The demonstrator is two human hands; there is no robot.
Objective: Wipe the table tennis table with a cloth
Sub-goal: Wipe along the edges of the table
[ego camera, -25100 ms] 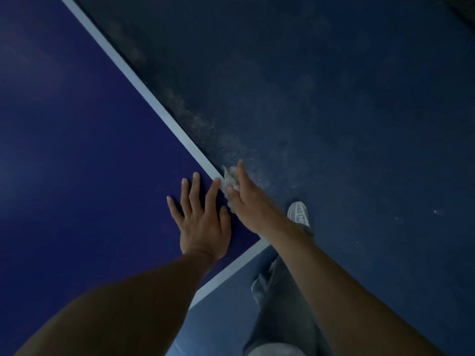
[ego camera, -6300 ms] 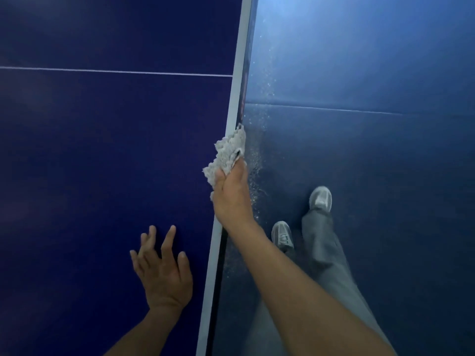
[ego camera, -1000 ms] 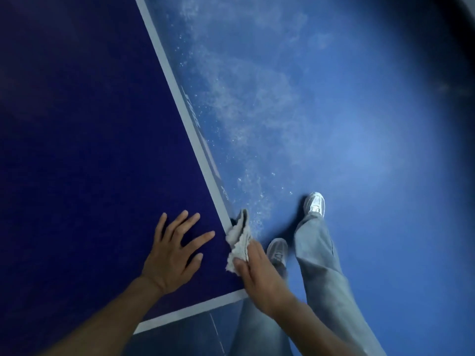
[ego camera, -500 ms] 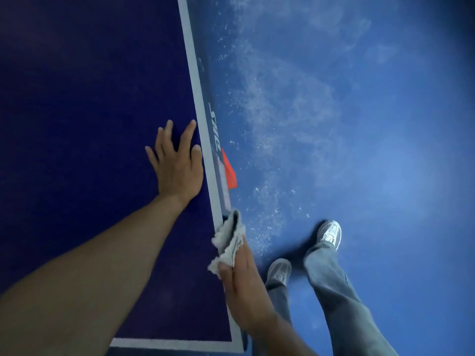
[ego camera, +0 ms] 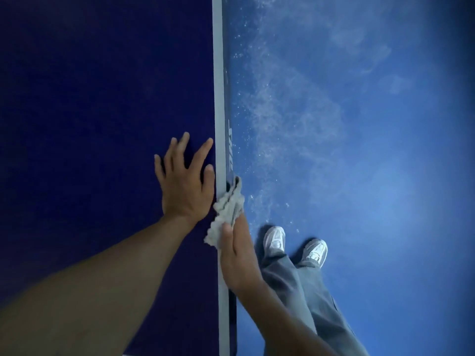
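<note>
Dusty floor (ego camera: 359, 129) below, and on the table (ego camera: 90, 98) the left hand (ego camera: 183, 182) lies spread flat as a brace while the right hand (ego camera: 237, 255) beside it pinches the bunched cloth (ego camera: 228, 208) onto the rim (ego camera: 218, 86): firm pressure, one long straight stroke, I'd say.

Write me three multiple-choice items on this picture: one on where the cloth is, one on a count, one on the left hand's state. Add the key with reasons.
1. Where is the cloth?
A) at the table's white edge line
B) on the floor
C) mid-table

2. How many shoes show?
A) one
B) two
C) none

3. The left hand is:
A) flat, fingers spread
B) a fist
C) gripping the cloth

Key:
1 A, the right hand holds it at the edge line.
2 B, two white shoes stand beside the table.
3 A, its palm lies on the blue top.
</note>
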